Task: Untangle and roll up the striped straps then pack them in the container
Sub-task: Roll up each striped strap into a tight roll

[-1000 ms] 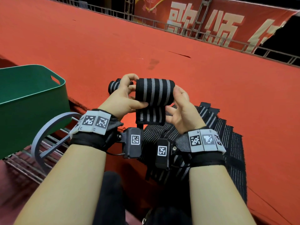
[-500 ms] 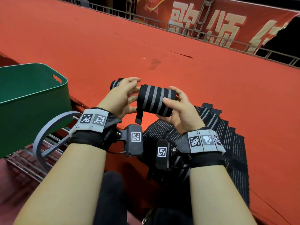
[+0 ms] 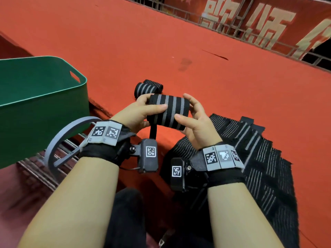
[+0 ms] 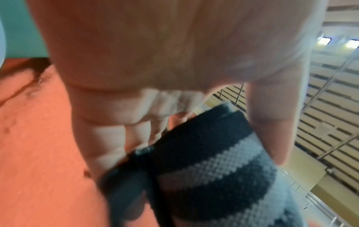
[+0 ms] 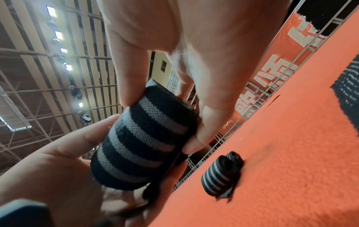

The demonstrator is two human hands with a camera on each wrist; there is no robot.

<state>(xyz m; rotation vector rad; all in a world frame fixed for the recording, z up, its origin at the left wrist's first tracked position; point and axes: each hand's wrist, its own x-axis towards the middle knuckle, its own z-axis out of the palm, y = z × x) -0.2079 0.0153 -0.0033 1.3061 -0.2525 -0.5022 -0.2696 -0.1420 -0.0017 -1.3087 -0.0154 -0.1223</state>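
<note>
While both hands hold the roll (image 3: 168, 111) in the air above the red carpet (image 3: 232, 90), it sits just nearer than the two finished rolls (image 3: 148, 87) lying on that carpet, and right of the green bin (image 3: 43, 111). The left hand (image 3: 136, 113) curls thumb and fingers round the roll's left end, thumb lying across the stripes; the right hand (image 3: 195, 120) pinches the right end between thumb and fingertips (image 5: 196, 144), the remaining fingers lifted loose. Gripping both ends this way likely keeps the turns from springing open, since a thin black tail (image 3: 153, 130) hangs free below the roll's left end and probably needs tucking or fastening. Right of the roll and nearer the person, the pile (image 3: 259, 158) of unrolled straps lies flat on the carpet, its stepped edges pointing away. Left of the roll the bin stands open with its rim above carpet level, so the roll would have to be lifted over that rim; the path there looks open, with only a grey ring (image 3: 60, 140) low beside the bin wall. Beyond the roll the carpet runs free to a railing (image 3: 215, 20) and banner (image 3: 268, 24).
</note>
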